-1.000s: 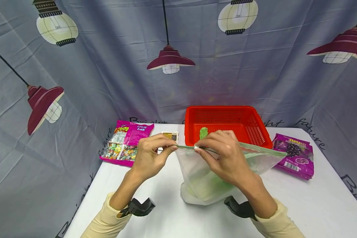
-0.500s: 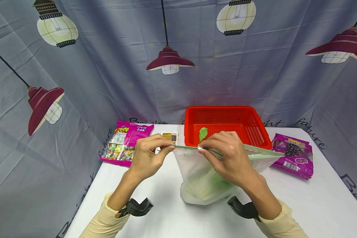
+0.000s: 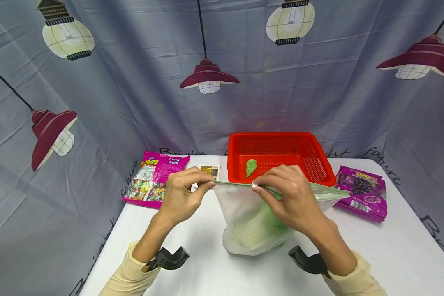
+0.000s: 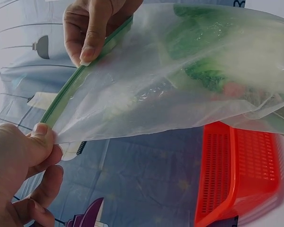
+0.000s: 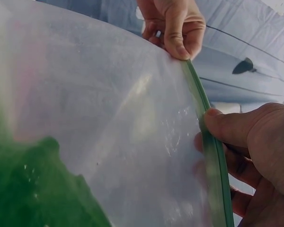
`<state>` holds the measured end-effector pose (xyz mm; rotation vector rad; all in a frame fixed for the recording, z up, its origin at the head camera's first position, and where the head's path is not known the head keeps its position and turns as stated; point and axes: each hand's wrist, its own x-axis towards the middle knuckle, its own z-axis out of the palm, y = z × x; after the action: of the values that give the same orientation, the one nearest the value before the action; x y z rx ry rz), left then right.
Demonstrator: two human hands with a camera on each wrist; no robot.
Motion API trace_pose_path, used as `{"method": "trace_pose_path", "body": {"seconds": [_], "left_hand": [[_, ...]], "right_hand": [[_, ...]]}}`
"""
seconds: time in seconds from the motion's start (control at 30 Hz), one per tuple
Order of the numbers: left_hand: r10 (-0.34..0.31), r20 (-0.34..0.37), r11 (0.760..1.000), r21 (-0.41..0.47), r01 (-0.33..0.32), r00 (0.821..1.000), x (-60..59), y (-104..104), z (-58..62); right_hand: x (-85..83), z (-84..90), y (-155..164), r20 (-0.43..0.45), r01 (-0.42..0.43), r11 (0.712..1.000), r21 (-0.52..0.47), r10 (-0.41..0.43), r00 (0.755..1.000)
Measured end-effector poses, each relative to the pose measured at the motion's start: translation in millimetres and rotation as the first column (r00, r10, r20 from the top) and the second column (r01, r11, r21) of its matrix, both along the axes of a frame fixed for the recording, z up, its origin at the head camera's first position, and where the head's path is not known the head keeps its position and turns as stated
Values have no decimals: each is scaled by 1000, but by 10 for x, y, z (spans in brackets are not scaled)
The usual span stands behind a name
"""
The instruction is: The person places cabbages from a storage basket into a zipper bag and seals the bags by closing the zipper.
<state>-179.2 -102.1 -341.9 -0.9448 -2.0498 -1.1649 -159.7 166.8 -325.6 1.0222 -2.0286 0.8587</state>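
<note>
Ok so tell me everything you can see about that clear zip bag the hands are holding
The zip bag is soft clear plastic with a green zip strip along its top edge. It stands upright on the white table, in front of the red basket, bottom bunched, with leafy green vegetables inside. The left hand pinches the left end of the strip; the right hand pinches the strip further along. The strip's right end sticks out free.

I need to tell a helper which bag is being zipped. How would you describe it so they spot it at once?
On the white table, just in front of the red basket, stands a clear zip bag with a green seal strip and leafy greens inside. Unlike the flat pink and purple snack packs beside it, it is see-through and pinched by both hands.
</note>
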Motion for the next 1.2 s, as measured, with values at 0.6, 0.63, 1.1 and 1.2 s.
{"method": "trace_pose_path", "body": {"seconds": [0.6, 0.63, 1.1, 1.2], "left_hand": [[21, -6, 1000, -10, -21, 1000, -12, -28, -18], [22, -5, 1000, -12, -22, 1000, -14, -28, -18], [50, -15, 998, -29, -50, 999, -26, -42, -12], [55, -19, 998, -27, -56, 998, -30, -46, -9]], "right_hand": [[16, -12, 147, -16, 16, 1000, 17, -16, 1000], [19, -13, 159, -16, 19, 1000, 17, -18, 1000], [28, -30, 313, -20, 35, 999, 18, -34, 999], [35, -33, 356, -10, 46, 999, 15, -45, 999]]}}
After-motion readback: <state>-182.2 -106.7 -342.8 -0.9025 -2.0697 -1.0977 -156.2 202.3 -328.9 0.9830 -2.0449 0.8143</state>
